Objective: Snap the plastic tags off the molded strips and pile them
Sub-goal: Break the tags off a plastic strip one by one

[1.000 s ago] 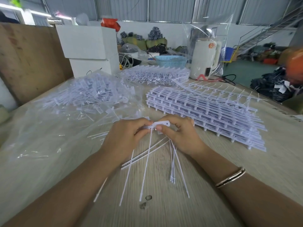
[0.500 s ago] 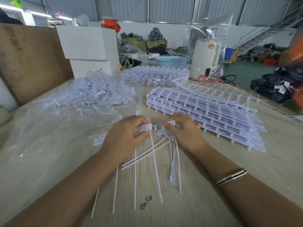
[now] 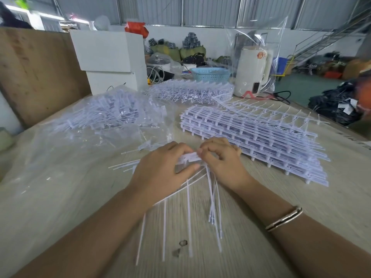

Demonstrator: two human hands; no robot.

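Centrally, the left hand [image 3: 160, 173] and right hand [image 3: 222, 163] meet over the table [image 3: 251, 237], fingers curled, each grip closed on a small bunch of white tags [image 3: 189, 157] held between them. Thin white tails [image 3: 188, 207] hang from the bunch toward the viewer. Just beyond the right hand lies a stack of molded strips [image 3: 261, 135]. Beyond the left hand, a pile of loose tags [image 3: 112, 113] sits on clear plastic sheeting [image 3: 50, 167]. A bracelet [image 3: 285, 218] circles the right wrist.
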